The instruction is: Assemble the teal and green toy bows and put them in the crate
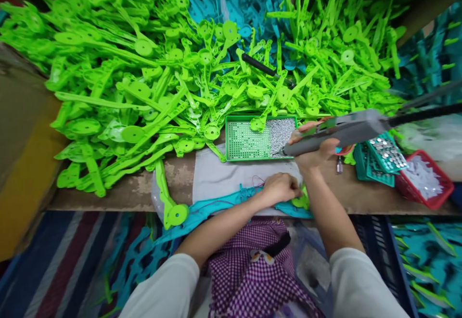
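My right hand is wrapped round a grey electric screwdriver with a dark cable. Its tip points down at the small silver screws in the right part of a green perforated tray. My left hand is closed on a long blue plastic part lying along the table's front edge. A thin red wire runs along this part. Beside my left fingertips is a bright green plastic piece; whether they touch it, I cannot tell.
Bright green plastic parts are heaped across the back, with blue ones behind. A black-handled tool lies on the heap. At right stand small green trays and a red basket of white pieces. A cardboard box borders the left.
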`<state>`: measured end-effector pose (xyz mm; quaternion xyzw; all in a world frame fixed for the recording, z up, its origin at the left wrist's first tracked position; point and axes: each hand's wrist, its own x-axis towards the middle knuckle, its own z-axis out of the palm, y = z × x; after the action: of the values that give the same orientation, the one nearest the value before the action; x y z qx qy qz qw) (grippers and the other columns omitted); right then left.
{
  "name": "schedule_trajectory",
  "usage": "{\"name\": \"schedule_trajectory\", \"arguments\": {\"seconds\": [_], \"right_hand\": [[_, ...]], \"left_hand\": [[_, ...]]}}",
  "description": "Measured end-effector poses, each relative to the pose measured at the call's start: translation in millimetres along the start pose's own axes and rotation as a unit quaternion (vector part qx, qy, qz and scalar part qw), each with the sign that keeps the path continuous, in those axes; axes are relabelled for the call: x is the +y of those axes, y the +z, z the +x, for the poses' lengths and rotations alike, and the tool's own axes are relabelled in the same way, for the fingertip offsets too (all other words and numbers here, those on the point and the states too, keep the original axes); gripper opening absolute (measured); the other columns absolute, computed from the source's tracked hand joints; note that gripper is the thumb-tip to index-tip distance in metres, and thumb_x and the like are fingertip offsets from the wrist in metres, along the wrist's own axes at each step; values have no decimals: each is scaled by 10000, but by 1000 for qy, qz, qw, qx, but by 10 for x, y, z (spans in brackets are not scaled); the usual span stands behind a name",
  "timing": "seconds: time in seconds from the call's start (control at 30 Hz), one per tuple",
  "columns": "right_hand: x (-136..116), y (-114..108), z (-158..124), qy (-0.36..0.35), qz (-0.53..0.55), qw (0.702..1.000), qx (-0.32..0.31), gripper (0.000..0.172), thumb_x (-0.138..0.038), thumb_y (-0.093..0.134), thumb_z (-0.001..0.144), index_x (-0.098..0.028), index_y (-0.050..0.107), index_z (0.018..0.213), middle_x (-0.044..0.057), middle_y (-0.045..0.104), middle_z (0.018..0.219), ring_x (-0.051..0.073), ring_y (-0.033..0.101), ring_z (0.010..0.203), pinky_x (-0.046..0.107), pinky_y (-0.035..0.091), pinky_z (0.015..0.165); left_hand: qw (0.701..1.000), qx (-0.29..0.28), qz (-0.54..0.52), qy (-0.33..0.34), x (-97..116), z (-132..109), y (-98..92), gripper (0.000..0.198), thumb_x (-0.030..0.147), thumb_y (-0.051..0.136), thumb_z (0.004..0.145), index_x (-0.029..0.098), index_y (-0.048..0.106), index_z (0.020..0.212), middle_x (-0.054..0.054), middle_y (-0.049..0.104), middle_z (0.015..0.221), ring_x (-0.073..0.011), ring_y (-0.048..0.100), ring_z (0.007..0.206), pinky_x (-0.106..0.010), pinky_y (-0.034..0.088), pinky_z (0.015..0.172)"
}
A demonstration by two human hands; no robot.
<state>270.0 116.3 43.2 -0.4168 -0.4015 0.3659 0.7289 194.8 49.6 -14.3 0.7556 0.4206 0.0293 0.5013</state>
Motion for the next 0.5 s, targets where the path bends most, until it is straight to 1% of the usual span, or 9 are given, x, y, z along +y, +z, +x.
{"name": "schedule_trajectory", "arguments": {"seconds": [0.07,0.13,0.2,0.23,0.27,0.37,0.43,0.5], "right_hand": [[-234,-134,15,-16,4,1000,-6,629,-847,488,591,-235,610,670,-35,487,516,124,505,398,260,399,372],[-479,-349,-69,-34,-12,999,-23,537,-773,532,653,-248,641,671,-38,482,511,125,507,395,261,400,373],[-688,-594,-256,-50,-43,997,-40,409,-662,597,703,-260,672,682,-42,486,495,127,503,371,258,384,359],[-767,-708,-373,-50,-59,996,-46,400,-649,599,713,-259,685,691,-38,489,482,134,502,362,262,373,348],[-827,-808,-493,-45,-73,995,-49,435,-673,583,710,-253,695,696,-31,490,470,144,501,357,268,366,337],[-898,-1010,-785,-1,-89,996,-26,602,-810,523,632,-239,699,708,-14,512,492,167,514,391,295,384,335],[-883,-1073,-880,18,-91,996,-12,627,-838,549,570,-237,682,692,-20,509,506,165,516,402,297,399,338],[-848,-1107,-910,17,-92,996,-3,630,-840,567,546,-231,660,676,-24,510,524,158,520,404,292,409,342]], "left_hand": [[1000,-3,-3,1,4,1,-7,240,458,618,776,243,714,825,2,718,849,-186,648,811,-250,455,675],[1000,-2,-5,-3,10,4,-11,225,448,629,774,246,717,819,11,718,851,-175,642,804,-243,445,670],[1000,5,-7,0,11,7,-8,207,430,635,773,244,719,809,12,720,861,-169,637,795,-242,439,664],[1000,9,-9,3,9,9,-4,204,427,638,770,243,719,805,11,721,862,-168,635,790,-243,437,663],[1000,11,-10,6,5,12,2,205,426,641,767,240,719,802,9,722,860,-168,635,785,-245,437,663],[1000,9,-9,6,-10,24,23,223,435,646,761,229,719,808,2,724,842,-171,638,779,-252,439,675],[1000,9,-10,5,-15,32,34,233,436,644,765,222,721,818,-2,726,847,-173,642,788,-259,443,688],[1000,10,-12,7,-14,36,40,235,433,644,768,217,722,820,-7,727,851,-174,643,788,-267,448,697]]}}
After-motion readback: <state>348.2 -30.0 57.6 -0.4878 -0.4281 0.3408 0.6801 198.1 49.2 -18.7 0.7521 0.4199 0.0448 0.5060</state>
